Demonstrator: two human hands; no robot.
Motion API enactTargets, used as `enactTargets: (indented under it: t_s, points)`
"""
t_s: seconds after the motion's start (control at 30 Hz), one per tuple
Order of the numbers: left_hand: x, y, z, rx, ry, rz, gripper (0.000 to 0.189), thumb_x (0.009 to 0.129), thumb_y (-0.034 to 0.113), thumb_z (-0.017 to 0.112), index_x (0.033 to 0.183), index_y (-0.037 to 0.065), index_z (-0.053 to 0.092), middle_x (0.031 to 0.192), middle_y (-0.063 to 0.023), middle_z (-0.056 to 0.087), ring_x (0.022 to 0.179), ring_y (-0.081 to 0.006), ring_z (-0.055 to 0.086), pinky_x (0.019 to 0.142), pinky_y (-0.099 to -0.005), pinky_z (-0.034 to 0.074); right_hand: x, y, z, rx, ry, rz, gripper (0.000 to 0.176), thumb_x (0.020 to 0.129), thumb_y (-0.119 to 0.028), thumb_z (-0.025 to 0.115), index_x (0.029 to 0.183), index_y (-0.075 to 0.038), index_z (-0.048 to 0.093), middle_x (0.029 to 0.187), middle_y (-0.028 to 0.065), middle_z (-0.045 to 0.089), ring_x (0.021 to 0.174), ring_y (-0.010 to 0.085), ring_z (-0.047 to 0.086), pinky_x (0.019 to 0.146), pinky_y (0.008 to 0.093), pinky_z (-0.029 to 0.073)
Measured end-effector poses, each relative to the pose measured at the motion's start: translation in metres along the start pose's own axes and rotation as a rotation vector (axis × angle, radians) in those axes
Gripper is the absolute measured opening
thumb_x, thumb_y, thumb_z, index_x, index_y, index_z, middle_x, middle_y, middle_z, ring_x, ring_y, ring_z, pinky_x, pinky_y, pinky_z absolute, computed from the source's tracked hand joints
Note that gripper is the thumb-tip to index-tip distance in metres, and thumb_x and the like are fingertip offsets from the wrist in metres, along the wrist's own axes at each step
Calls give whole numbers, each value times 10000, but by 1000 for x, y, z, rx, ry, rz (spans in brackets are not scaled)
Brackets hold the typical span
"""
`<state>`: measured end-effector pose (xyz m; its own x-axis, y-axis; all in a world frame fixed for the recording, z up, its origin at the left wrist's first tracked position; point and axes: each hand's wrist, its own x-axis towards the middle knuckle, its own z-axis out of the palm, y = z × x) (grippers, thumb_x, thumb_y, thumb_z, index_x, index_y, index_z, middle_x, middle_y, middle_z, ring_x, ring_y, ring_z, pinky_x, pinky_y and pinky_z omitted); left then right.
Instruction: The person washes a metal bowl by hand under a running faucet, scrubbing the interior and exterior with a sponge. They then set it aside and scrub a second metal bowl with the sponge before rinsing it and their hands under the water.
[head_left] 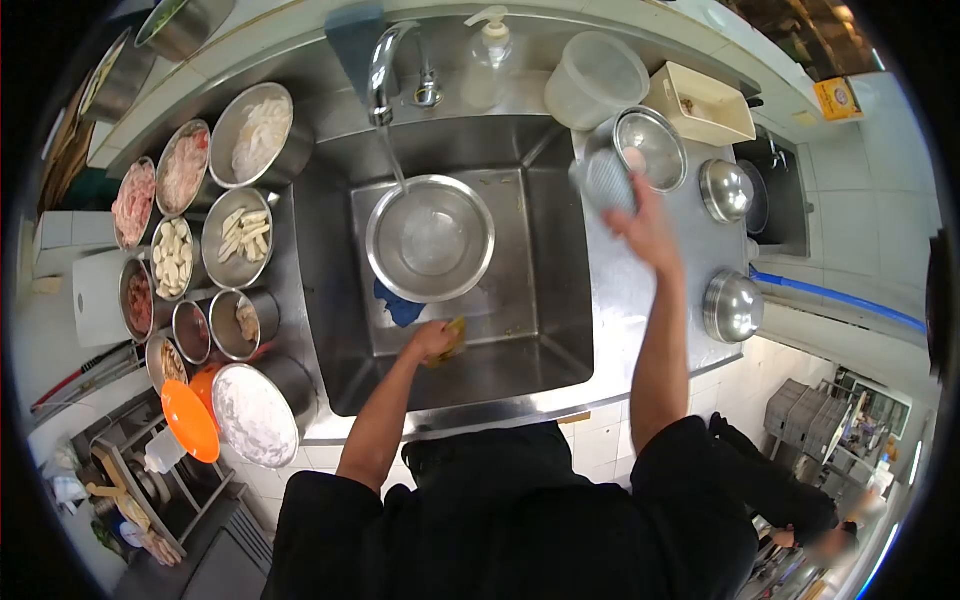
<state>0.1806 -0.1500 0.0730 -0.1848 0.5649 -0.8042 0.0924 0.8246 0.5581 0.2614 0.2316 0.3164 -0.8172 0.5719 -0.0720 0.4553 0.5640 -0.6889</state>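
Note:
Low in the steel sink (560,340), my left hand (430,343) is closed around a yellow-green sponge (455,340). Water from the tap (381,85) runs into a wide metal bowl (379,268) standing on the sink floor, with a dark blue cloth (402,306) at its lower edge. Over the right counter, my right hand (645,225) grips a rounded, mesh-like strainer (606,180), smeared by motion. It overlaps a metal bowl (665,150) in this view.
Two upturned metal bowls (728,190) (733,306) sit at right. Behind are a plastic tub (597,75), a cream bin (705,100) and a soap pump bottle (490,60). Several food containers (238,237) and a tub of white powder (255,415) crowd the left. Another person (790,490) is at lower right.

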Motion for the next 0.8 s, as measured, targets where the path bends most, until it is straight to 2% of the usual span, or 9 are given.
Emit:
enactTargets:
  t_s: [0.13,0.23,0.3,0.4,0.5,0.57,0.63,0.77,0.8]
  points:
    - [18,-70,8,361,87,28,511,851,391,596,1214,32,604,1185,-191,625,1085,-369,597,965,-400,439,105,-57,-81,-404,297,-440,527,707,-202,667,1175,15,561,1142,213,609,1044,379,584,916,427,451]
    - [1,-52,-17,172,103,-61,515,859,380,594,1243,36,585,1189,-189,624,1136,-350,575,969,-393,437,186,-60,-83,-486,179,-366,488,692,-173,670,1133,21,591,1086,214,642,971,378,625,860,429,490]
    - [1,-52,-23,52,156,-13,497,870,361,592,1243,32,583,1198,-183,623,1139,-334,577,967,-382,438,223,-57,-62,-372,-174,100,397,695,-174,669,1032,34,638,1030,217,665,932,373,648,814,428,519]
    - [-9,-44,-33,-161,240,49,455,895,316,582,1247,29,576,1195,-170,630,1134,-292,589,960,-354,441,273,-9,-31,-1003,-513,-95,418,760,-164,615,1145,0,605,1064,223,643,947,357,635,814,414,528]
    - [-36,-17,-44,-305,331,54,419,919,282,571,1251,25,567,1168,-157,645,1105,-244,605,945,-328,446,282,-4,-3,-1236,-700,-286,430,759,-145,624,1168,-16,606,1075,207,653,942,352,646,805,411,524]
    - [-49,-5,-47,-356,384,32,409,929,272,567,1251,20,562,1152,-152,651,1083,-223,613,935,-317,449,285,11,7,-1174,-750,-169,420,763,-137,636,1162,-9,609,1095,202,655,980,349,641,814,412,510]
    - [-53,2,-53,-335,386,93,409,939,277,560,1248,8,554,1136,-149,654,1070,-211,614,930,-311,450,258,-16,-3,-690,-539,144,258,777,-172,623,994,-38,665,1046,187,669,941,376,649,773,423,534]
    - [-43,27,-79,-364,407,85,418,944,315,550,1204,-12,574,1037,-131,674,961,-206,630,838,-327,472,282,22,3,-701,-692,54,255,805,-165,587,1024,-53,653,1117,186,644,982,381,628,834,424,515]
    - [-29,28,-85,-428,426,128,422,944,335,541,1188,-6,587,991,-126,676,922,-211,633,809,-333,475,287,31,4,-772,-557,-195,252,797,-169,584,1009,-52,653,1111,183,642,996,379,616,857,427,503]
